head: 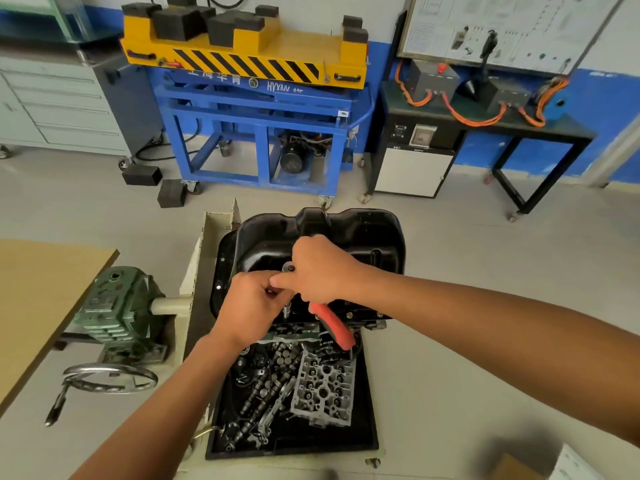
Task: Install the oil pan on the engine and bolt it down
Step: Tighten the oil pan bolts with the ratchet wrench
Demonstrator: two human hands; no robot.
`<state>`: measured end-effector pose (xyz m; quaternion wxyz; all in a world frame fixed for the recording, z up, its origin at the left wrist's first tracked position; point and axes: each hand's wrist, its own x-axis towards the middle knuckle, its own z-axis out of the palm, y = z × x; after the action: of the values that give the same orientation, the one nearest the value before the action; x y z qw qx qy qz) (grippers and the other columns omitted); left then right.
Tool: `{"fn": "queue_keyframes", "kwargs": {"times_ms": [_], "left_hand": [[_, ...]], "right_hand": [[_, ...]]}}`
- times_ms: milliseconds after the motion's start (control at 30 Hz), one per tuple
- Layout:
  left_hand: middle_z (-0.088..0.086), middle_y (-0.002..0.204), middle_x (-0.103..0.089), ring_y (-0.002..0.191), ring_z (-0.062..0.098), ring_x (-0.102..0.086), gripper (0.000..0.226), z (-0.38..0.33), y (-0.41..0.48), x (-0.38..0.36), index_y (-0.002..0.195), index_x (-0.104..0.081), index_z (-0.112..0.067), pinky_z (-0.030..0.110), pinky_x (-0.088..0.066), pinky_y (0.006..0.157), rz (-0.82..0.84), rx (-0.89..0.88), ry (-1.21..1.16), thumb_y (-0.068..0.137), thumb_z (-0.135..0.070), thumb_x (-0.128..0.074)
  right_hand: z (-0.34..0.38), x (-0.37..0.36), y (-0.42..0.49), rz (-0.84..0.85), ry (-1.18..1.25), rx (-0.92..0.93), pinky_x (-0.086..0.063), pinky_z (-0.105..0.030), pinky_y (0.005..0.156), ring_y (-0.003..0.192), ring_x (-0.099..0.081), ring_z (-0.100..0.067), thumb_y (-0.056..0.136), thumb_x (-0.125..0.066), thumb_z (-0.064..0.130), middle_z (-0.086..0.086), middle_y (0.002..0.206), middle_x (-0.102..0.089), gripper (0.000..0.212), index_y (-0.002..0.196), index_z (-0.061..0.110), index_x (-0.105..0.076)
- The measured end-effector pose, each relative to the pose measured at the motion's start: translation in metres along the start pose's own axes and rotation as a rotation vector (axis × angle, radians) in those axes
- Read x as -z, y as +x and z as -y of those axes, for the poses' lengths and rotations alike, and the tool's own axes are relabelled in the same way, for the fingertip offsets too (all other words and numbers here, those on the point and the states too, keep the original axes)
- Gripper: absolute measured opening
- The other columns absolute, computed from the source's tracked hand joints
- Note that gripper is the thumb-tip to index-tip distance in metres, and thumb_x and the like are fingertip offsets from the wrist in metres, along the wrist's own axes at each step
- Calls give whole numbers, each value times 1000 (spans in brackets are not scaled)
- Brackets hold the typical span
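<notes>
Far across the grey floor, a blue lift trolley (263, 133) with a yellow, black-striped platform (277, 53) carrying black foam blocks. To its right, a black bench (519, 129) strung with orange cables; to its left, a grey drawer cabinet (62, 109). At the near left, a tan tabletop (41, 289). Just right of that, a green gearbox (117, 306) with a steel handwheel (110, 377) on its near side, joined by a cream shaft to the stand. In the near centre, a black drip tray (367, 410) full of loose parts: a grey aluminium casting (323, 386) with rows of round bores, and dark camshafts (263, 389) just left of it. Beyond the tray, raised on the stand, the engine (301, 328), and seated on top of it the black oil pan (363, 237), flange down, bolt holes along its left rim. Over the pan's near edge, both hands close together and touching. Right hand (322, 271) wrapped round a ratchet (332, 323), red handle sticking out toward the near right. Left hand (249, 306) curled, fingertips pinching the socket extension (286, 311) under the ratchet head, its lower end down at the pan's near flange. Whether on a bolt, impossible to tell.
</notes>
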<state>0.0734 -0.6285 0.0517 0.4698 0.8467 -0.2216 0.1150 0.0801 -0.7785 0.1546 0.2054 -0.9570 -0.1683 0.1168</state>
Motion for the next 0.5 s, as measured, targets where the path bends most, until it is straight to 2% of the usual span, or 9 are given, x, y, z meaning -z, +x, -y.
{"fn": "queue_keyframes", "kwargs": {"times_ms": [67, 133, 200, 267, 300, 367, 400, 433, 500], "left_hand": [[-14, 57, -56, 51, 4, -46, 22, 2, -2, -4, 69, -65, -20, 15, -38, 53, -40, 2, -6, 87, -14, -76], [-11, 70, -69, 62, 4, -63, 4, 1, -5, -9, 85, -75, -13, 25, -54, 62, -63, 23, -12, 85, -15, -79], [-4, 76, -73, 70, 10, -66, 10, 0, -6, -14, 85, -76, -10, 37, -58, 66, -114, -2, 78, 83, -19, -80], [-3, 78, -72, 77, 13, -61, 21, 0, -5, -17, 82, -76, -11, 40, -54, 67, -177, -133, 235, 84, -31, -73], [-3, 85, -74, 86, 16, -61, 25, 1, -2, -16, 84, -77, -12, 41, -52, 73, -193, -214, 294, 85, -36, -69], [0, 113, -74, 112, 28, -63, 27, 5, 4, -14, 89, -80, -17, 47, -48, 90, -189, -326, 369, 87, -40, -67], [1, 125, -70, 124, 32, -58, 28, 7, 8, -12, 88, -81, -19, 50, -44, 98, -161, -339, 380, 89, -42, -65], [2, 132, -66, 133, 34, -51, 31, 7, 10, -11, 87, -81, -20, 53, -39, 105, -115, -335, 369, 91, -44, -61], [-4, 129, -67, 142, 31, -42, 45, 8, 13, -11, 89, -81, -22, 55, -30, 114, -7, -312, 305, 96, -54, -50]], "right_hand": [[0, 3, -1, 42, 131, -106, -59, -35, 50, 50, -68, -29, 90, -69, 31, -11, 56, -67, 37, 65, 6, -57], [0, 5, -3, 63, 218, -198, -61, -35, 50, 52, -70, -29, 91, -69, 27, -13, 58, -69, 34, 69, 3, -59], [0, 3, -3, 70, 319, -277, -62, -44, 57, 60, -72, -33, 92, -69, 25, -16, 66, -69, 31, 77, 0, -62], [-1, 3, -4, 79, 433, -354, -62, -47, 59, 66, -73, -35, 92, -70, 23, -17, 72, -68, 27, 84, -2, -62], [-1, 3, -5, 91, 453, -378, -62, -46, 59, 67, -73, -35, 92, -70, 22, -18, 72, -67, 26, 85, -2, -61], [-3, 4, -6, 119, 356, -351, -62, -41, 56, 61, -72, -31, 93, -67, 21, -17, 71, -68, 25, 82, 0, -60], [-2, 7, -7, 132, 240, -304, -62, -38, 56, 58, -72, -30, 94, -65, 22, -16, 70, -69, 26, 80, 1, -60], [-2, 10, -8, 147, 84, -235, -60, -36, 56, 58, -71, -29, 94, -64, 24, -15, 69, -69, 27, 75, 4, -59], [1, 19, -10, 147, -235, -83, -49, -35, 55, 59, -64, -26, 94, -64, 26, -7, 64, -59, 35, 64, 14, -49]]}}
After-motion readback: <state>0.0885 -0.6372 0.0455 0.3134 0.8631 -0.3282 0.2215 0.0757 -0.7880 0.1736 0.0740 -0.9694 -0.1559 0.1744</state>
